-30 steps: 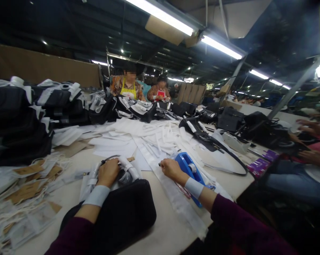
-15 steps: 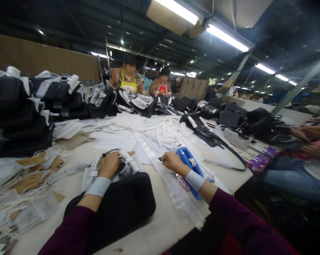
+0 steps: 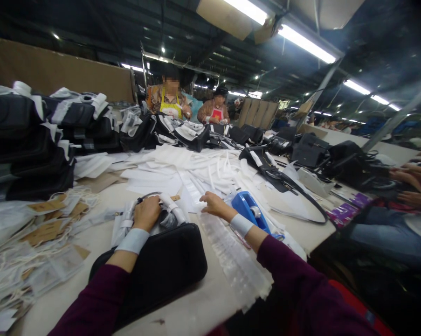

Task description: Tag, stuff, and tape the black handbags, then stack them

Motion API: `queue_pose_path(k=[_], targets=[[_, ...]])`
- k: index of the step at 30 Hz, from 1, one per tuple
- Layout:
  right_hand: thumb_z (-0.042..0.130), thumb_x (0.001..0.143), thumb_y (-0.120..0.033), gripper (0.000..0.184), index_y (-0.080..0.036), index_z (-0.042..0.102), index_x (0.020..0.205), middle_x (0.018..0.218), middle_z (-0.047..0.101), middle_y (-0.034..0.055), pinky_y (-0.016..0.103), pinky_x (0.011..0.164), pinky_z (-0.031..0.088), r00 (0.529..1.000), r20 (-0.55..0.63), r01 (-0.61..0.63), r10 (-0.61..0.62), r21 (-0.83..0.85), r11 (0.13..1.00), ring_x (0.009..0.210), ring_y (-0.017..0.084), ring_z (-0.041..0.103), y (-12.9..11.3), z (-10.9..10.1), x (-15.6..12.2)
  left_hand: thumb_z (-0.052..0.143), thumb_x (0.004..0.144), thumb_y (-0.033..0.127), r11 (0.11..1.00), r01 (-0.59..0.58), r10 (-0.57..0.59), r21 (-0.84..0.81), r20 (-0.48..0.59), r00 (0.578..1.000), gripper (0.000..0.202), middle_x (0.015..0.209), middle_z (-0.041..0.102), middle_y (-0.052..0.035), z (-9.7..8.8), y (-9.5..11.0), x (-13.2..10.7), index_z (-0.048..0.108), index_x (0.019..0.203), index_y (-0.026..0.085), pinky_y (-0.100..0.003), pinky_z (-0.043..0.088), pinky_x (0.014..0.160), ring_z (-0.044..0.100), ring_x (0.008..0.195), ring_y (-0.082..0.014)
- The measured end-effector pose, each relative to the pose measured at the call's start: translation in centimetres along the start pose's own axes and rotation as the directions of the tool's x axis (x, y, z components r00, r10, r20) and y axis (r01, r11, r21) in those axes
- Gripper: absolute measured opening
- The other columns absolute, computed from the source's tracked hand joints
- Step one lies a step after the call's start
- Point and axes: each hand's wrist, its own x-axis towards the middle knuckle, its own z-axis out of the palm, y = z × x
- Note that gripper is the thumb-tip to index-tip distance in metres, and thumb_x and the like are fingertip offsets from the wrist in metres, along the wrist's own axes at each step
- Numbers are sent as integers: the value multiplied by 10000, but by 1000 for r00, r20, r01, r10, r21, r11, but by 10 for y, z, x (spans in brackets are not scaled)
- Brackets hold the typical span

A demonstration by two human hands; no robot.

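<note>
A black handbag (image 3: 168,261) lies on the table in front of me, its handles covered in white wrapping (image 3: 173,210). My left hand (image 3: 147,212) is closed at the handle area, gripping a wrapped handle; its fingertips are partly hidden. Right of the bag, my right hand (image 3: 213,205) reaches over a stack of clear plastic strips (image 3: 227,247), its fingers apart and nothing visible in them. Just beyond that wrist stands a blue tape dispenser (image 3: 245,205) with a roll in it.
White paper sheets (image 3: 154,179) spread across the table's middle. Wrapped black bags (image 3: 38,158) are stacked at left, with more along the back. Tags with cords (image 3: 45,233) lie at near left. Two people in aprons (image 3: 170,105) are across the table; another person's jeans (image 3: 381,238) show at right.
My right hand has moved left, away from the tape dispenser, and its fingers have opened out over the plastic strips. My left hand stays on the bag's handle.
</note>
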Motion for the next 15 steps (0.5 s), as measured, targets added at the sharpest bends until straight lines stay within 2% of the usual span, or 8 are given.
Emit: queue_pose_path(k=[2, 5, 10, 15], targets=[[731, 741, -237, 401, -192, 661, 1134, 1149, 635, 81, 244, 799, 443, 1000, 8, 28, -28, 1, 1000, 980, 191, 626, -5, 7, 5, 336, 874, 143, 1000, 2, -2, 0, 2, 1000, 362, 1071, 701, -134, 0, 0, 0, 648, 1056, 165, -340, 495, 794, 664, 985, -271], [607, 793, -155, 211, -168, 707, 979, 1062, 670, 101, 269, 795, 430, 1000, -14, 27, -27, 5, 1000, 978, 216, 623, -9, 15, 8, 342, 871, 146, 1000, 3, -3, -2, 2, 1000, 365, 1082, 698, -128, 1, 0, 0, 650, 1065, 175, -339, 494, 803, 660, 993, -269], [521, 805, -123, 210, -195, 701, 886, 1036, 690, 97, 311, 806, 407, 997, -75, 3, 4, 83, 997, 998, 248, 611, -8, 17, 11, 333, 872, 151, 1000, 7, -7, -2, 4, 1000, 376, 1092, 694, -137, 1, 0, 1, 647, 1076, 178, -366, 498, 796, 656, 1000, -291], [512, 789, -121, 214, -221, 653, 915, 991, 691, 56, 298, 798, 405, 985, -138, -59, 102, 290, 955, 975, 226, 606, -5, 18, 16, 332, 883, 171, 1000, 7, -7, -2, 9, 1000, 370, 1095, 695, -138, 2, 0, 1, 648, 1075, 174, -375, 500, 799, 658, 984, -291]])
